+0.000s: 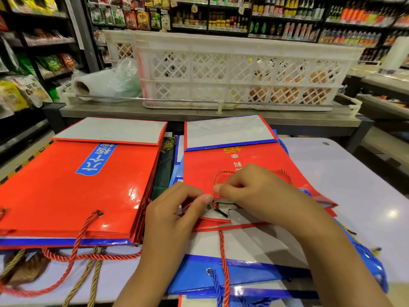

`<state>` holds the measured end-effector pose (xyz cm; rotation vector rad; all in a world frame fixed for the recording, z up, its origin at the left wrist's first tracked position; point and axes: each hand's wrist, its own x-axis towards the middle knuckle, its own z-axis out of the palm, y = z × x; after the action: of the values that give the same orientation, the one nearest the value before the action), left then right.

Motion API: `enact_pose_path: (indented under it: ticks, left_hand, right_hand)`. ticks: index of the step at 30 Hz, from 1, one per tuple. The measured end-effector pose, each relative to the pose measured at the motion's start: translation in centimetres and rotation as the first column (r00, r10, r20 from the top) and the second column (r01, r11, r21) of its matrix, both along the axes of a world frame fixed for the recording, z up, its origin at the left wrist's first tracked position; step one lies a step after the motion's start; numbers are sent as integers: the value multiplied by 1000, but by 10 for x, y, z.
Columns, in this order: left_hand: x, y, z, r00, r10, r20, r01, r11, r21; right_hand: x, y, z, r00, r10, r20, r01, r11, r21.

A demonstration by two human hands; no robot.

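A pale table (354, 173) carries two piles of flat paper gift bags, and a white lattice crate (232, 69) stands on the counter behind it. On the left lies a stack of red bags (66, 189) with their rope handles trailing towards the person. On the right a single red bag (254, 158) lies on top of a blue bag (221, 273), with its open mouth facing the person.

Both hands work at that mouth. The right hand (261, 191) rests on the bag's face with its fingers curled, thumb and forefinger pinching the red cord (214, 182) just above the top edge. The left hand (168, 209) comes in from the other side, and its forefinger and thumb close on the same cord where it meets the edge. It may also be nipping the paper rim, but the fingers hide that spot. The cord loops up over the bag's face under the right hand, and its black tip (221, 212) lies just inside the mouth, pointing towards the person.

This looks like the threading step, with a handle being fitted to the bag and one end of the cord being fed through its hole. The next move probably calls for holding the rim steady with one hand, drawing the tip fully through with the other, and then evening out the loop.
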<state>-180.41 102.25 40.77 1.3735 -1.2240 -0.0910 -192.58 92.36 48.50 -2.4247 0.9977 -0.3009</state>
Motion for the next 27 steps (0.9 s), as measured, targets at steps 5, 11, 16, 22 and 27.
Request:
enact_pose_path:
  ticks: [5,11,16,22,27]
  left_hand:
    - [1,-1,-1,1000,8,21,-8,1000,6]
    - [2,-2,-2,999,-5,47,5,1000,1]
    - [2,-2,-2,999,-7,50,6,1000,9]
    - [2,-2,-2,998,-13,55,13,1000,6]
    - [2,-2,-2,998,-12,59,12,1000,11]
  right_hand:
    - [0,-5,-6,988,63,141,-98,961,259]
    - [-1,-11,-12,991,15,130,-61,930,363]
    - [0,-9,-22,980,-74,186,-4,921,388]
    - [-1,-7,-30,960,-136,245,32,923,384]
    - [0,-7,-31,941,-178,289,56,921,385]
